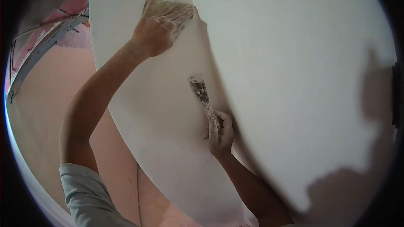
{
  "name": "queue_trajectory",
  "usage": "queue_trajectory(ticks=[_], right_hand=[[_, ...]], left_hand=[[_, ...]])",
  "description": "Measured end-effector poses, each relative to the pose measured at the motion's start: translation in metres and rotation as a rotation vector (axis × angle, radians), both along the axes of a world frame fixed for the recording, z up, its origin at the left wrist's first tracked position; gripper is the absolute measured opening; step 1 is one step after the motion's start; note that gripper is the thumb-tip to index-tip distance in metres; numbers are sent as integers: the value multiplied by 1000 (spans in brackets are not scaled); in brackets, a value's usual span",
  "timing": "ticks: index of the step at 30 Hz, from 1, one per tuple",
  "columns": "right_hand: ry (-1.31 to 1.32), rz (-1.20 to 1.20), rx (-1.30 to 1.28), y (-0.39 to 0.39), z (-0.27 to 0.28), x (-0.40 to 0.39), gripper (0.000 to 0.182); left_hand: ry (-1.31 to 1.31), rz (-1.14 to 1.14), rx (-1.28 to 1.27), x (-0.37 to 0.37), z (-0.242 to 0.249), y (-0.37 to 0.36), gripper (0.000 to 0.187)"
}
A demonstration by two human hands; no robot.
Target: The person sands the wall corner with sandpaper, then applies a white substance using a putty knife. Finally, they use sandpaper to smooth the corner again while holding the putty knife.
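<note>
My left hand (162,27) is raised high against a white plastered surface (151,101). Its dusty fingers lie along a yellowish-green piece of sandpaper (162,6), holding it flat to the surface near the inner corner. Lower and to the right, my right hand (221,132) is closed round the handle of a putty knife (199,88). The knife's blade points up and is spotted with dark and pale residue. That hand is close to the corner where the surface meets a brighter white wall (294,80).
Shadows fall on the bright wall at the right. Beyond the curved edge of the plastered surface, a pinkish wall (113,151) shows at the left. Thin rods or wires (67,14) stick out near a grey beam (31,59) at the upper left.
</note>
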State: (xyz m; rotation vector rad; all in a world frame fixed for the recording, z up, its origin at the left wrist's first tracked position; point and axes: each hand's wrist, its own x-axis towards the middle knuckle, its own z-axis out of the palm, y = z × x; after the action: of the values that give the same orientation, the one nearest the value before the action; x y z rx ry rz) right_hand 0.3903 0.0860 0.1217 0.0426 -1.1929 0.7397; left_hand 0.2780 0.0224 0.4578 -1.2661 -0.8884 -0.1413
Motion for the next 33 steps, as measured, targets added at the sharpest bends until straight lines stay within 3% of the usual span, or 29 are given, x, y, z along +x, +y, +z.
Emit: queue_trajectory(ticks=[2,5,6,7,10,12,14,16,17,19,20,21,23,25,26,28,29,30,33], right_hand=[[53,63,6,3,-8,-4,24],[68,24,40,14,-10,-8,24],[65,26,39,17,-11,-9,24],[64,22,66,20,-11,-9,24],[56,42,27,5,-11,-6,23],[49,56,-20,3,-4,-4,23],[42,26,0,4,-2,-4,22],[44,39,-4,1,-5,-4,22],[51,41,2,8,-6,-8,22],[82,-111,93,26,-15,-18,23],[58,-97,41,28,-18,-17,26],[54,-92,39,22,-17,-17,26],[63,75,-33,15,-15,-12,26],[39,-147,25,31,-23,-17,27],[52,-65,-6,26,-24,-18,27],[78,-19,-33,25,-22,-20,28],[81,-57,-31,27,-22,-20,27],[81,-105,9,31,-21,-20,27],[78,-204,83,31,-19,-18,23]], left_hand=[[-73,72,42,0,14,-4,53],[-244,72,296,3,73,21,57],[-322,-10,304,10,86,25,56],[-329,-6,306,11,87,32,56],[-458,398,78,65,44,6,50],[-187,-118,218,18,17,44,50],[-185,-18,144,24,-5,23,51],[-248,305,95,25,-9,9,54],[-220,97,170,16,7,21,55],[-362,193,273,38,41,28,57],[-365,114,351,39,57,38,51],[-488,339,222,62,59,31,53],[-458,241,219,58,41,40,53],[-373,91,256,46,20,51,54],[-349,289,184,57,-3,32,52],[-80,-20,250,17,-14,43,49],[-63,16,229,15,-4,34,47],[-206,232,209,36,11,21,47],[-357,273,312,42,53,28,49]])
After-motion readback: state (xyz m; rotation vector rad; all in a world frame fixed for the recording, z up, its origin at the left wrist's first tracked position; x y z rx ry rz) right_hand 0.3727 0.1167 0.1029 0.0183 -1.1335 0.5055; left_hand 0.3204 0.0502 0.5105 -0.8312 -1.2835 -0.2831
